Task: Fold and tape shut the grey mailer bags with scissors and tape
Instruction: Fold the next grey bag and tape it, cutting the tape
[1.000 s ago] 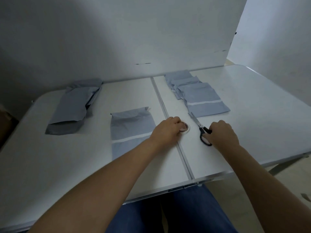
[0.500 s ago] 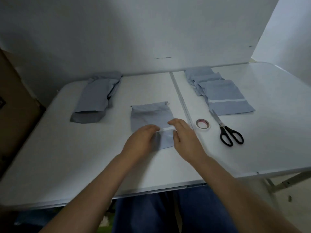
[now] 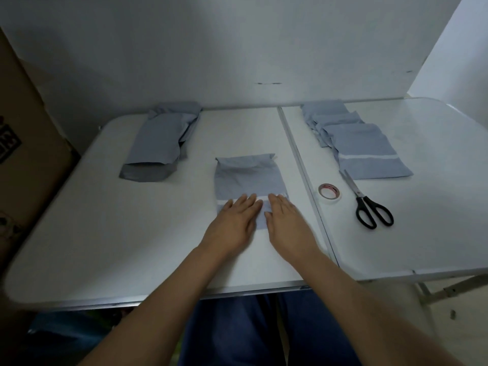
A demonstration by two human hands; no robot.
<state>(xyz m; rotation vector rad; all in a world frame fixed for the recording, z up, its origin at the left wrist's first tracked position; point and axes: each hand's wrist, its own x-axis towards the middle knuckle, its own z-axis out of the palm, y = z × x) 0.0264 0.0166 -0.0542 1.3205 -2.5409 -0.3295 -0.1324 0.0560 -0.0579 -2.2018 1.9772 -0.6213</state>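
A folded grey mailer bag with a white tape strip lies at the middle of the white table. My left hand and my right hand lie flat on its near end, fingers straight, side by side. The tape roll sits just right of the table's centre seam. Black-handled scissors lie right of the roll, blades pointing away from me.
A pile of unfolded grey mailers lies at the back left. Several folded, taped mailers are stacked at the back right. A cardboard box stands left of the table. A white wall runs behind.
My hands left the tape roll and the scissors, which now lie on the table, and moved left onto the middle mailer. Their fingers have flattened on it since half a second ago.
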